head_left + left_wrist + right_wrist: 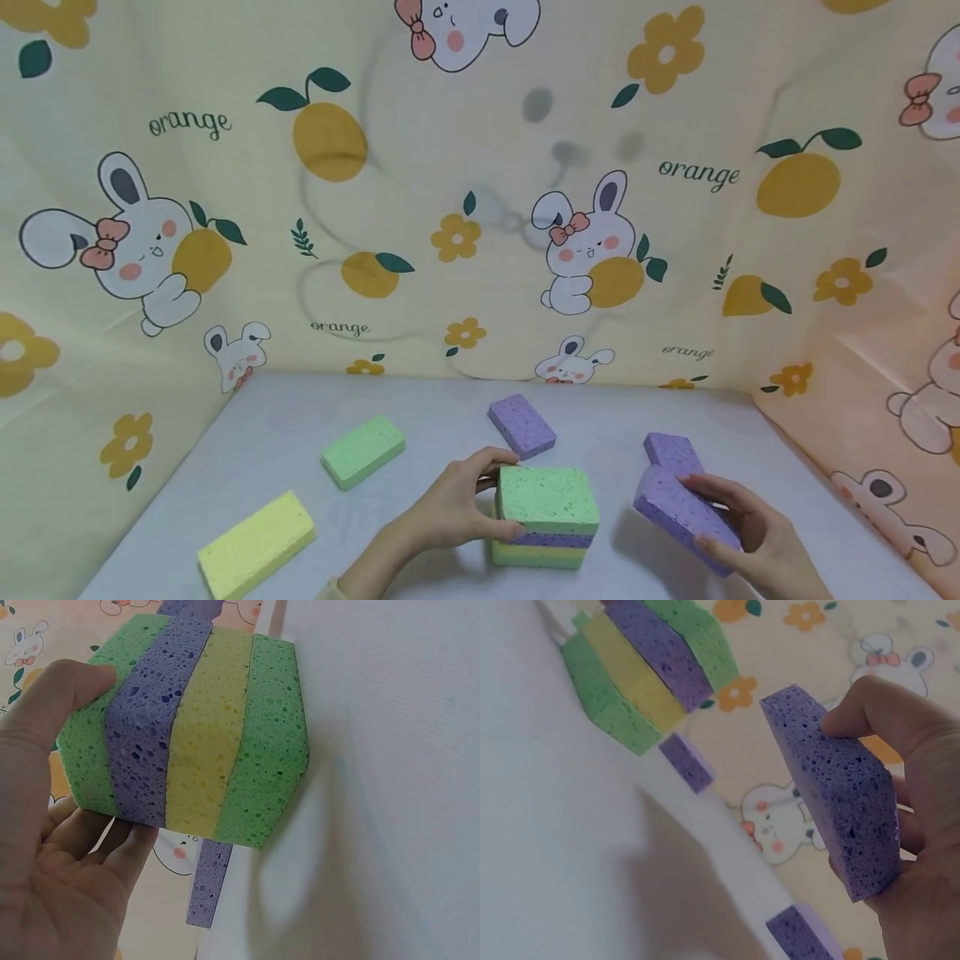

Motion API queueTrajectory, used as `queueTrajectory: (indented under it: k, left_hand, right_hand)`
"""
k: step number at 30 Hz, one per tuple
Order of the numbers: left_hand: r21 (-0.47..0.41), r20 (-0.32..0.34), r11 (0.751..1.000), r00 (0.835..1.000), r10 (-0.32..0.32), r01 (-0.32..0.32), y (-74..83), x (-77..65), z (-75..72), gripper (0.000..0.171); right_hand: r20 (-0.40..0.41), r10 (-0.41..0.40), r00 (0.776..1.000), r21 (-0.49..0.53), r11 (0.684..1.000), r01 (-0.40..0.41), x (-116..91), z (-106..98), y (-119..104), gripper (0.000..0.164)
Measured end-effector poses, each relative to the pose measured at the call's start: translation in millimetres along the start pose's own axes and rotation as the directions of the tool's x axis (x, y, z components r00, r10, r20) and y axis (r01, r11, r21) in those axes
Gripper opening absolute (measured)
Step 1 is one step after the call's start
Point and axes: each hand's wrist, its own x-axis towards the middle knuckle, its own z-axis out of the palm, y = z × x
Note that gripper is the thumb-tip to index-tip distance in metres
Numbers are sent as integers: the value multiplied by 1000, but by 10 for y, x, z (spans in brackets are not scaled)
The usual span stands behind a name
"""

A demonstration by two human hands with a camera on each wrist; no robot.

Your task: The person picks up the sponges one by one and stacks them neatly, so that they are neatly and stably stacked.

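Near the table's middle, four-layered sponges are stacked: a green sponge (548, 496) on top, then a purple sponge (146, 735), a yellow sponge (210, 727) and a green sponge (270, 742) lowest. My left hand (453, 507) grips the stack's upper part from its left, thumb on the near side and fingers round the back. To the right of the stack, my right hand (768, 533) holds another purple sponge (684, 512) above the table, tilted, between thumb and fingers. In the right wrist view this purple sponge (832, 787) casts a shadow on the table.
At left lie a loose yellow sponge (257, 546) and a loose green sponge (363, 452). Behind the stack is a purple sponge (522, 426); a further purple sponge (672, 451) lies beyond my right hand. A printed cloth (480, 275) borders the white table (442, 408) at back and sides.
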Motion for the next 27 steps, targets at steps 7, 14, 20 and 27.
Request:
queueTrajectory:
  k: [7, 14, 20, 27]
  left_hand:
    - [-1, 3, 1000, 1000, -19, 19, 10, 11, 4, 69]
    - [-1, 2, 1000, 1000, -26, 26, 19, 13, 2, 68]
    - [2, 8, 1000, 1000, -15, 15, 19, 15, 8, 69]
    - [3, 1, 1000, 1000, -9, 9, -1, 13, 5, 69]
  right_hand:
    - [33, -50, 998, 67, 997, 48, 5, 72, -53, 61]
    - [50, -92, 994, 159, 984, 83, 28, 134, -40, 60]
    - [17, -68, 998, 148, 987, 64, 31, 181, -95, 60]
    - [6, -36, 999, 131, 991, 35, 91, 220, -229, 62]
